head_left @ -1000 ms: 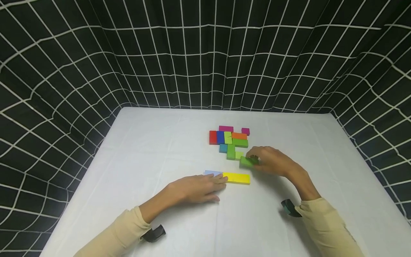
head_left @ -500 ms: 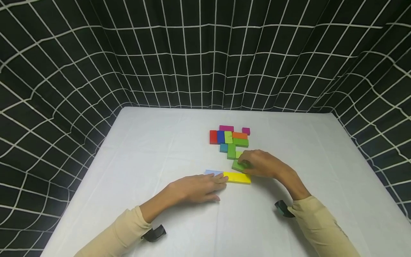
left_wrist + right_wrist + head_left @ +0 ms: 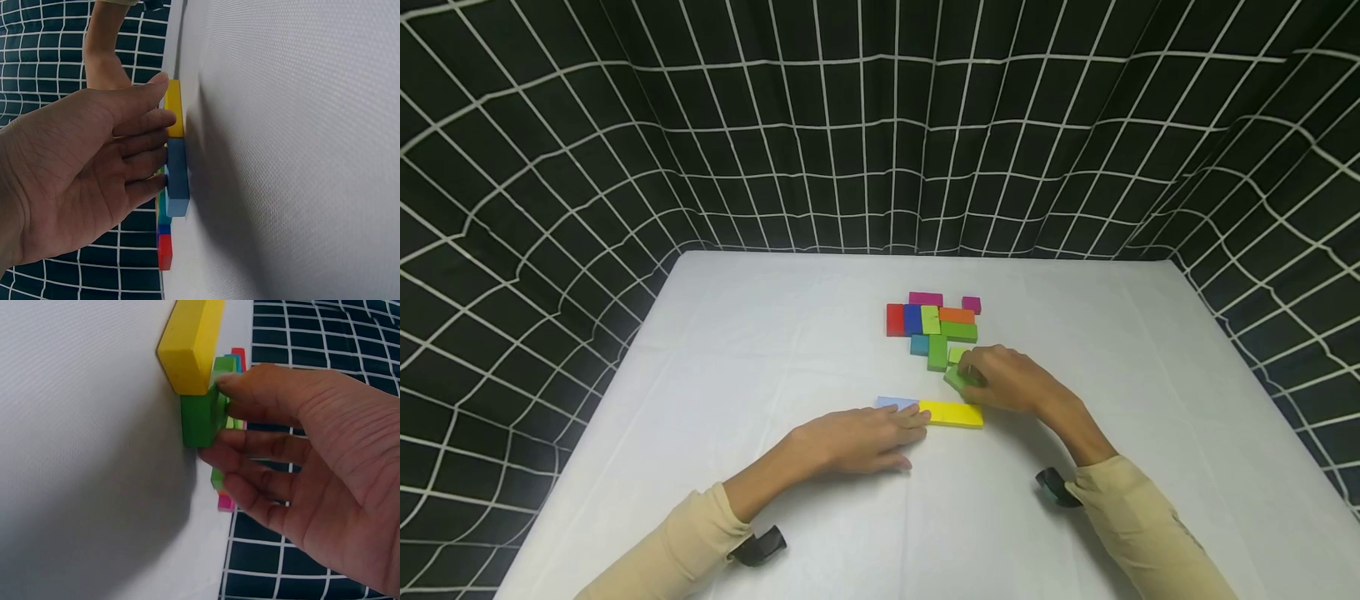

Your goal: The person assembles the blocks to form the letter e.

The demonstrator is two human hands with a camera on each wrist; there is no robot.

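My right hand [image 3: 1009, 380] grips a green block [image 3: 958, 380] between thumb and fingers, just behind the yellow block [image 3: 953, 414]. In the right wrist view the green block [image 3: 199, 420] lies low by the white tabletop, near the yellow block's end. A small lime block [image 3: 956, 355] sits beyond it, partly covered by my fingers. My left hand [image 3: 863, 442] lies with straight fingers over the light blue block [image 3: 895, 403] and the near end of the yellow one. The left wrist view shows those fingertips against the light blue block [image 3: 177, 178] and the yellow block [image 3: 174, 106], which stand end to end.
Farther back is a cluster of red [image 3: 895, 320], dark blue [image 3: 912, 319], lime, orange [image 3: 957, 316], green and teal [image 3: 919, 345] blocks. Two magenta blocks lie behind it, one long [image 3: 926, 298], one small [image 3: 972, 304]. A dark curtain with a white grid surrounds the white table [image 3: 760, 333].
My right hand has slid the green block left, and the block is now turned at an angle. The small lime block has shifted slightly. My left hand stays in place.
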